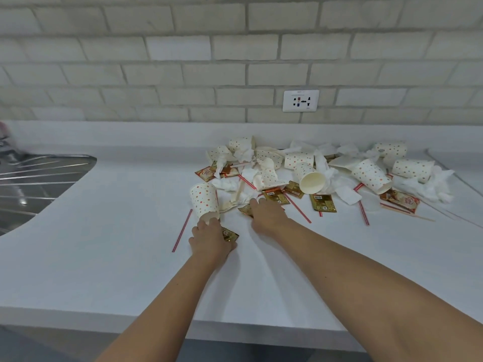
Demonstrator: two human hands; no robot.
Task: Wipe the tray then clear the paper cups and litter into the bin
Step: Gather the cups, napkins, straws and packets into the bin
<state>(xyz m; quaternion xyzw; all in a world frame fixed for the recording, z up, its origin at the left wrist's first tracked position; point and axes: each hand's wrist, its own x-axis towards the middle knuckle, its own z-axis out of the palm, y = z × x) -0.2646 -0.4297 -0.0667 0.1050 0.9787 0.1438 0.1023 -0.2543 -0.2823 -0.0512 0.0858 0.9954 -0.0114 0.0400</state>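
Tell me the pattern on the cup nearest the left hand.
The cup is white with orange and red dots; the head view shows it.

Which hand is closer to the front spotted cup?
Left. The left hand touches the cup at its near end; the right hand lies apart to its right, over a gold sachet.

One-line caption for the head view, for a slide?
Left hand and right hand reach into paper cups, napkins, sachets and straws strewn on a white counter.

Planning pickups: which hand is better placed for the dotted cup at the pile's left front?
Left: the left hand touches the dotted cup; the right hand is over a gold sachet.
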